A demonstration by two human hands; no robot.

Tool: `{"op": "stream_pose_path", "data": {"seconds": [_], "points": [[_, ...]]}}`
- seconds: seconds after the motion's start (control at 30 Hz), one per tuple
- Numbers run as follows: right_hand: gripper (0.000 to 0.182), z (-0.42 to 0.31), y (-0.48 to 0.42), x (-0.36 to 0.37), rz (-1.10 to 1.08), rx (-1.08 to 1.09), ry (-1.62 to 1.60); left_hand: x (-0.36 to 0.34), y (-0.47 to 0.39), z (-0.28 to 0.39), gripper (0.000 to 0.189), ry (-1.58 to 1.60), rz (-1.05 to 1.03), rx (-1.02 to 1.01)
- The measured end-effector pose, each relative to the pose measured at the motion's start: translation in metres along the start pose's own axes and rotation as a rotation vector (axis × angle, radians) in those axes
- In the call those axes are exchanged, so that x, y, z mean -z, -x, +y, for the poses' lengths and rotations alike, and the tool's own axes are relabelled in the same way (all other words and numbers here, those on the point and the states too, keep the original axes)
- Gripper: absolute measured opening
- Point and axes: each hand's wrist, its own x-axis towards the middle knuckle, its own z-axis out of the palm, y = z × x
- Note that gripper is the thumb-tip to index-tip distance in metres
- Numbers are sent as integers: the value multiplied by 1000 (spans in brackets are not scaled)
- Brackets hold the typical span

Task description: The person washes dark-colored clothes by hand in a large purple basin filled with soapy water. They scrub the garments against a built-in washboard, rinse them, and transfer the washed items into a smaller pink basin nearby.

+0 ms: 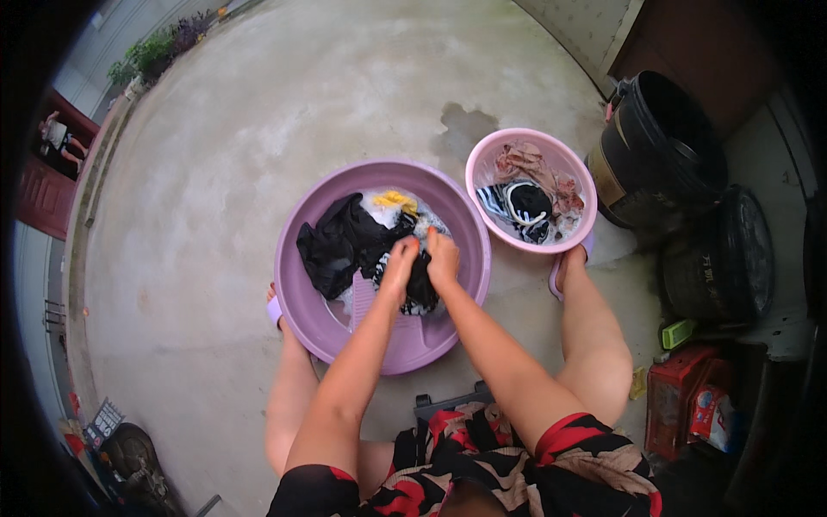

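A wide purple plastic basin (381, 169) stands on the ground between my feet, with a ribbed washboard (365, 304) built into its near side. My left hand (400, 265) and my right hand (442, 258) are side by side over it, both closed on a wet black garment with a white pattern (423, 284). Part of that garment is hidden under my hands. Left of them lies a bunched black cloth (329, 245), partly in suds. A yellow cloth (395, 201) shows at the far side of the foamy water.
At the right, a pink basin (475, 165) holds wet clothes, including a brownish piece (533, 165). Beyond it stand a large black bucket (620, 168) and a dark lidded bucket (704, 271). A red crate (672, 400) sits lower right. A person (58, 136) is in a far doorway.
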Motion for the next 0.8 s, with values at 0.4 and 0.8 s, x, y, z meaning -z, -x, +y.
{"op": "stream_pose_path", "data": {"seconds": [0.4, 0.8], "points": [[25, 18, -22, -19, -15, -280, 214, -25, -90, -23, 35, -1476, -25, -167], [38, 45, -28, -28, -238, -299, 289, -23, -85, -25, 21, -1553, -123, -383]]}}
